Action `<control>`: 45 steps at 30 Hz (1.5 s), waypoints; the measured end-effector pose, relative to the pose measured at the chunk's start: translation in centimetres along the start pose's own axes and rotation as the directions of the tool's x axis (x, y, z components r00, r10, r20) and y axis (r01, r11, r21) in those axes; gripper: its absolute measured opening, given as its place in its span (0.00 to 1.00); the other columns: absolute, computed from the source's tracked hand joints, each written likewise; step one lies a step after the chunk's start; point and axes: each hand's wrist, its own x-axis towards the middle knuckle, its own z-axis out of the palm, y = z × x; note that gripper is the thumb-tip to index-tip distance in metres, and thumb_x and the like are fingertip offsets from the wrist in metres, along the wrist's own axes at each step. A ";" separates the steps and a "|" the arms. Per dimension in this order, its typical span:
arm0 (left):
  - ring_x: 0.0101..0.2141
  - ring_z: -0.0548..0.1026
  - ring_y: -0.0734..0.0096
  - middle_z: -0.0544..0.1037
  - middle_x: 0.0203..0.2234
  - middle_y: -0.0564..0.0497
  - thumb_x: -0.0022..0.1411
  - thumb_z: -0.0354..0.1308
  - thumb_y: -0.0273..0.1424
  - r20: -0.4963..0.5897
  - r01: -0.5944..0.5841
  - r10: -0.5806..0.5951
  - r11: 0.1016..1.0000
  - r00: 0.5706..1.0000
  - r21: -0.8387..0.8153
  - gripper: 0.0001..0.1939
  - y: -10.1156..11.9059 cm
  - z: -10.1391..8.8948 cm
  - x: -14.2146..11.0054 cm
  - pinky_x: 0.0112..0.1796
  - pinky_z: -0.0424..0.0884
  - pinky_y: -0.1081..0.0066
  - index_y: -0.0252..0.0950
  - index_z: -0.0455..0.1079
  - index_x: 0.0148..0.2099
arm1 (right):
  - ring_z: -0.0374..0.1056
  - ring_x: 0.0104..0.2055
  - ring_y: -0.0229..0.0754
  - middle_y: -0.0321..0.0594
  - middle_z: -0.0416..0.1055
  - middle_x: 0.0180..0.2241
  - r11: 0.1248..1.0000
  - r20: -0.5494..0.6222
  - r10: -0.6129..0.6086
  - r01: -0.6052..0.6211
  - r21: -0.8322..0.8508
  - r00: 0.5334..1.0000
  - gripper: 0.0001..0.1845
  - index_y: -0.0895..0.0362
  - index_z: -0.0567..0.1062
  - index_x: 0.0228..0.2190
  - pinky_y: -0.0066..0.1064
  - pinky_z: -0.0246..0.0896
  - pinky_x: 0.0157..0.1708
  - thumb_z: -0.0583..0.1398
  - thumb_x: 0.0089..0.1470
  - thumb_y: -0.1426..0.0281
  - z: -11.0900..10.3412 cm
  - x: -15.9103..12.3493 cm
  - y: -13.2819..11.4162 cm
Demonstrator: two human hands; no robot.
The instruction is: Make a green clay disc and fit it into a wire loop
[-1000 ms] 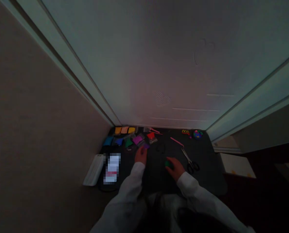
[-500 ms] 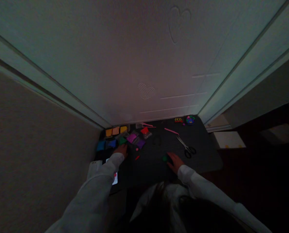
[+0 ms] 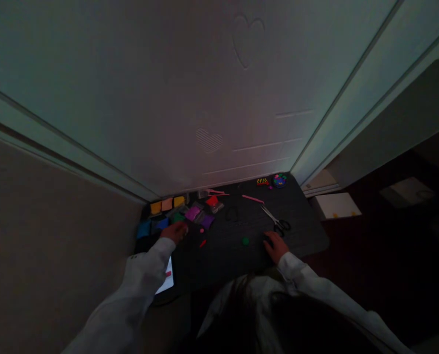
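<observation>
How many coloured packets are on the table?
9. Back left: orange, peach, yellow. Nearer, left to right: teal, blue, green, magenta, purple. Rightmost: red. The left hand may hide others.

The place appears to be a room in a home, arranged for handicraft. Toward twelve o'clock rises a pale panel point(image 3: 160, 93), decorated with a raised heart point(image 3: 248, 42). At six o'clock there is a small dark table point(image 3: 223, 260), carrying colourful packets point(image 3: 193, 213) toward seven o'clock and scissors point(image 3: 274, 220) toward four.
</observation>
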 end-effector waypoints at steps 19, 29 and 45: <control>0.15 0.69 0.77 0.72 0.16 0.52 0.46 0.58 0.35 0.280 0.341 -0.221 0.784 0.934 -0.519 0.12 10.0 16.4 -6.4 0.17 0.64 0.77 0.33 0.60 0.22 | 0.57 0.14 0.28 0.31 0.66 0.17 0.895 0.308 0.356 -0.417 0.157 0.882 0.07 0.60 0.66 0.24 0.20 0.54 0.15 0.53 0.45 0.68 1.8 2.8 -1.9; 0.13 0.67 0.80 0.75 0.20 0.50 0.48 0.55 0.36 0.318 0.352 -0.265 0.901 0.910 -0.255 0.10 10.2 16.8 -5.6 0.19 0.63 0.78 0.33 0.63 0.26 | 0.59 0.14 0.29 0.33 0.68 0.16 0.883 0.308 0.468 -0.448 -0.139 0.828 0.14 0.58 0.69 0.22 0.21 0.53 0.15 0.57 0.42 0.59 2.4 4.3 -0.9; 0.26 0.72 0.71 0.74 0.24 0.46 0.48 0.54 0.41 0.448 0.402 -0.341 0.914 0.827 -0.047 0.15 10.0 16.7 -4.1 0.28 0.67 0.73 0.31 0.67 0.27 | 0.68 0.35 0.47 0.47 0.72 0.28 0.772 0.341 0.570 -0.346 -0.533 0.748 0.25 0.58 0.74 0.23 0.31 0.60 0.30 0.57 0.32 0.48 2.3 6.3 -2.0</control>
